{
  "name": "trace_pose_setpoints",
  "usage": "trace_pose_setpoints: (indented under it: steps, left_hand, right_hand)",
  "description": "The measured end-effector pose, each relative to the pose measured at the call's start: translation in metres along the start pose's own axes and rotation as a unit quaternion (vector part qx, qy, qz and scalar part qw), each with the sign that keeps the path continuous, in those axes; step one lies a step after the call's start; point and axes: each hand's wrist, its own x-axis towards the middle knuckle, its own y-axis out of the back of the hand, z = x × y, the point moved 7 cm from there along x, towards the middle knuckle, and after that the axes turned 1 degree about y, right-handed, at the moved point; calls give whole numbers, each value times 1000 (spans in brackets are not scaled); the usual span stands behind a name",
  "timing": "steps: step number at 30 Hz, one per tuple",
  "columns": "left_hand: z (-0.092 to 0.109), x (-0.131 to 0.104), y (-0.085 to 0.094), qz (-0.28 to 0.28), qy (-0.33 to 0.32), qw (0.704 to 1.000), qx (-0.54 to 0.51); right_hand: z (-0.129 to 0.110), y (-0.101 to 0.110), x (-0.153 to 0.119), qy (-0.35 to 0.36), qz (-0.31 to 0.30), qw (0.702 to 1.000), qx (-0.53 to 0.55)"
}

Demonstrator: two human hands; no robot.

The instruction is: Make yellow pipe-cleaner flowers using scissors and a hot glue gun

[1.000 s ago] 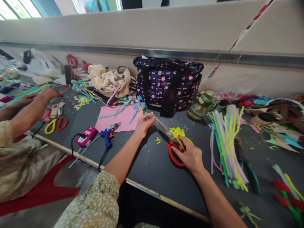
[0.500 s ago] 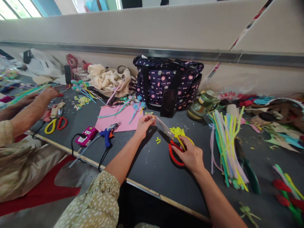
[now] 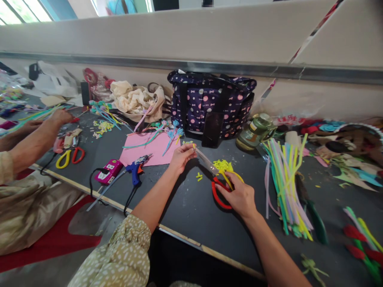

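Observation:
My right hand [image 3: 241, 196] grips scissors [image 3: 223, 185] by their red and yellow handles. The blades point up and left, and their tips are at the fingers of my left hand [image 3: 182, 157]. Those fingers are pinched on a small yellow piece [image 3: 194, 146], mostly hidden by the fingertips. Just beyond the scissors lies a heap of short yellow cut pieces [image 3: 224, 165]. A few more yellow bits [image 3: 199, 176] rest on the dark table between my hands.
Left of my arm lie a pink sheet [image 3: 143, 145], a blue glue gun [image 3: 135, 171] and a magenta power block [image 3: 109, 172]. A patterned bag [image 3: 194, 103], a phone [image 3: 212, 129] and a green jar [image 3: 255, 131] stand behind. Pastel strips [image 3: 287, 187] lie right. A co-worker's hands [image 3: 61, 117] work far left.
The scissors and my right hand have shifted very slightly left. My left hand stays almost where it was, still pinching. At far left, the co-worker's hands have moved a little left.

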Motion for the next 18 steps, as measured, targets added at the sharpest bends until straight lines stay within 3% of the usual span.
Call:
trace_pose_setpoints:
  steps: [18]
  left_hand:
    - [-3, -2, 1, 2, 39, 999, -20]
  right_hand:
    - [-2, 4, 1, 6, 17, 1000, -14]
